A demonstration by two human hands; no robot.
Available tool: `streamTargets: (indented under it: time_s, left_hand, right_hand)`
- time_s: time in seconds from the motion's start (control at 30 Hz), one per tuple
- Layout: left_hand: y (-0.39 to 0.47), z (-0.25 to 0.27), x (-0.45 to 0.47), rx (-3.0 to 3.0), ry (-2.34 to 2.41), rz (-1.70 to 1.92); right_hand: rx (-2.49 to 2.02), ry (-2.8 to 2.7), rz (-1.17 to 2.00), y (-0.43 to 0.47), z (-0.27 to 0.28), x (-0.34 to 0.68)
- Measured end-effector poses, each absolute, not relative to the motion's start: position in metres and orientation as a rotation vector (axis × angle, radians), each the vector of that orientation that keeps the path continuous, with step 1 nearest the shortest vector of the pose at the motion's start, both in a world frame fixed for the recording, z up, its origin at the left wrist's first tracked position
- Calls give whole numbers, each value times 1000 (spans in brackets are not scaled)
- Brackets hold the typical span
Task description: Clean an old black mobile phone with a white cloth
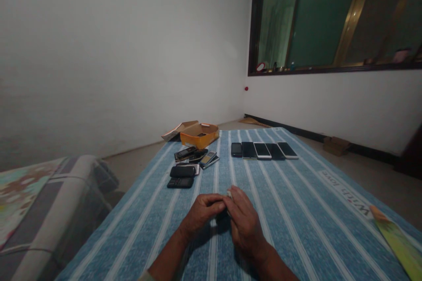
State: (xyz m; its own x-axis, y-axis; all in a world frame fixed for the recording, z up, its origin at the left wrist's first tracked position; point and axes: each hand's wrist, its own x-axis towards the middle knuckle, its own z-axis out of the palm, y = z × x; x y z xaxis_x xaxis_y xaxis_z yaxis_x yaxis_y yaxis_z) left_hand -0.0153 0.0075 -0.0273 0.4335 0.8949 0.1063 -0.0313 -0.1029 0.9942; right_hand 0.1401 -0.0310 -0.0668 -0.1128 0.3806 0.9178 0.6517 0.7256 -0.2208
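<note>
My left hand (203, 211) and my right hand (244, 219) meet above the near middle of the striped cloth (280, 210). The fingers of both are closed together around something mostly hidden. A small whitish bit (230, 193) shows between the fingertips, and a dark area lies under them; I cannot tell what either belongs to. Beyond my left hand lies a loose pile of mobile phones, with a black keypad phone (180, 182) nearest and a dark phone (183, 171) just behind it. A silver keypad phone (208, 158) rests at the pile's right side.
An open yellow-orange box (199, 138) stands behind the pile. Several phones, among them a white-framed smartphone (263, 151), lie in a row at the back right. A yellow-green flat item (397, 241) is at the right edge. A covered bed or sofa (62, 202) stands left.
</note>
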Motion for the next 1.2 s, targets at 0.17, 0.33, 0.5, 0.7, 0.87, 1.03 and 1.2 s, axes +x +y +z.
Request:
streamTargets:
  time_s: [0.17, 0.33, 0.5, 0.7, 0.87, 1.03, 1.2]
  left_hand:
    - [8, -28, -16, 1458, 857, 946]
    - [9, -29, -18, 1482, 830, 932]
    - [9, -29, -18, 1500, 793, 902]
    - [7, -24, -15, 1489, 827, 917]
    - [4, -22, -15, 1488, 795, 898]
    - [5, -24, -16, 1492, 776, 901]
    - [6, -23, -18, 1551, 755, 894]
  right_hand:
    - [-866, -1624, -226, -23, -78, 145]
    - [-854, -1658, -235, -26, -76, 144]
    - [-794, -1723, -205, -29, -69, 143]
    - [-863, -1505, 56, -23, -76, 146]
    - [-950, -1263, 456, -25, -70, 144]
    - [-989, -1109, 738, -27, -66, 142]
    - [-1017, -1059, 817, -28, -66, 141]
